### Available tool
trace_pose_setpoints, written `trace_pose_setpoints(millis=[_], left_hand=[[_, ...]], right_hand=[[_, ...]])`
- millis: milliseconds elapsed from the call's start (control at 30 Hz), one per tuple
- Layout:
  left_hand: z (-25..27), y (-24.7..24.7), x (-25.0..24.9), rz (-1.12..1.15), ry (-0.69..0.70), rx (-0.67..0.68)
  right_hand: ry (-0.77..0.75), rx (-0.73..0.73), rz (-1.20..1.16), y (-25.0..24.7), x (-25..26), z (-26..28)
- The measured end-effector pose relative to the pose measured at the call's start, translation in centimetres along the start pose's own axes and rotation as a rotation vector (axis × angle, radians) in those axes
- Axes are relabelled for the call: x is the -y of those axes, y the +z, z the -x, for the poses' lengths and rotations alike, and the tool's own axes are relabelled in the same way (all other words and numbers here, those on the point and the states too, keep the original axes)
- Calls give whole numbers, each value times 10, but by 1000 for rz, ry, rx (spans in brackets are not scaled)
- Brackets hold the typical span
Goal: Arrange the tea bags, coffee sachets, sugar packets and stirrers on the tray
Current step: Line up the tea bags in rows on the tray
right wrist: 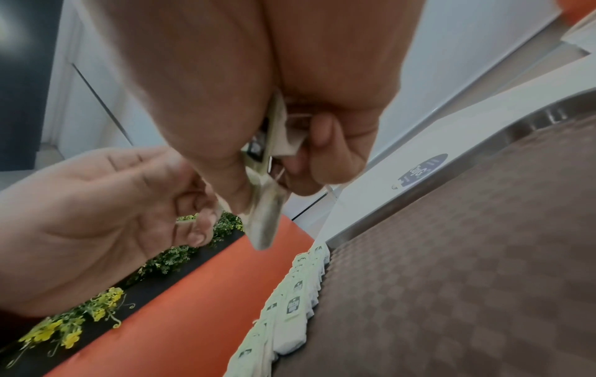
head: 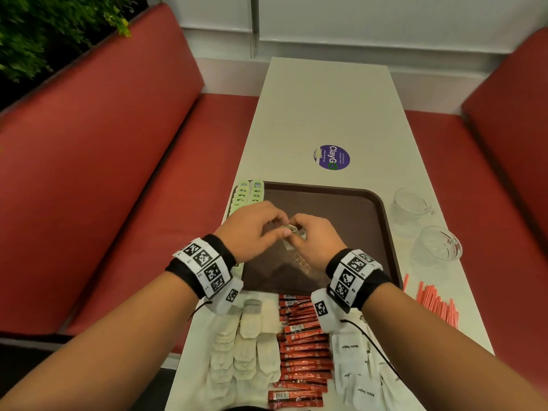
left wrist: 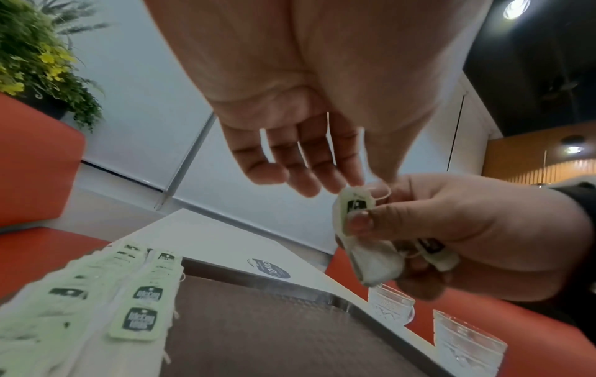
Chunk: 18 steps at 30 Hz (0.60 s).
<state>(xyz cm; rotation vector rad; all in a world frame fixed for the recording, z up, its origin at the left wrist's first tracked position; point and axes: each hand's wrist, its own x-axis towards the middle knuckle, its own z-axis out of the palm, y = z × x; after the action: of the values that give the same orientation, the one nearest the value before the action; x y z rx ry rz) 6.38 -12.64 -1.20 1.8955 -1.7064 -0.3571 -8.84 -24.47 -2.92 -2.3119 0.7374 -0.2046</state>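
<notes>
Right hand pinched a small bunch of tea bags above the brown tray, left hand fingertips pinching a tag at the bunch's top, rows of tea bags lying below-left of the grip

Tea bag — white, green-tagged — above tray.

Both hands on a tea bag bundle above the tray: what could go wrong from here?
1. The right hand grips several white tea bags with pale green tags while the left hand pinches at a tag; loose strings could tangle and one bag may drop.
2. A dropped bag could disturb the two neat rows of green-tagged tea bags along the left rim of the brown plastic tray.
3. The forearms hover over the red coffee sachets and might scatter them.
</notes>
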Motion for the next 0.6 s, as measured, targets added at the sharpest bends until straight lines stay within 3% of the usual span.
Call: trace_pose_setpoints(millis=[467, 600], left_hand=[[22, -5, 4, -18, -88, -133], [20, -11, 9, -6, -167, -220]], right_hand=[[-81, 44, 61, 6, 21, -1], [-21, 78, 54, 5, 18, -1]])
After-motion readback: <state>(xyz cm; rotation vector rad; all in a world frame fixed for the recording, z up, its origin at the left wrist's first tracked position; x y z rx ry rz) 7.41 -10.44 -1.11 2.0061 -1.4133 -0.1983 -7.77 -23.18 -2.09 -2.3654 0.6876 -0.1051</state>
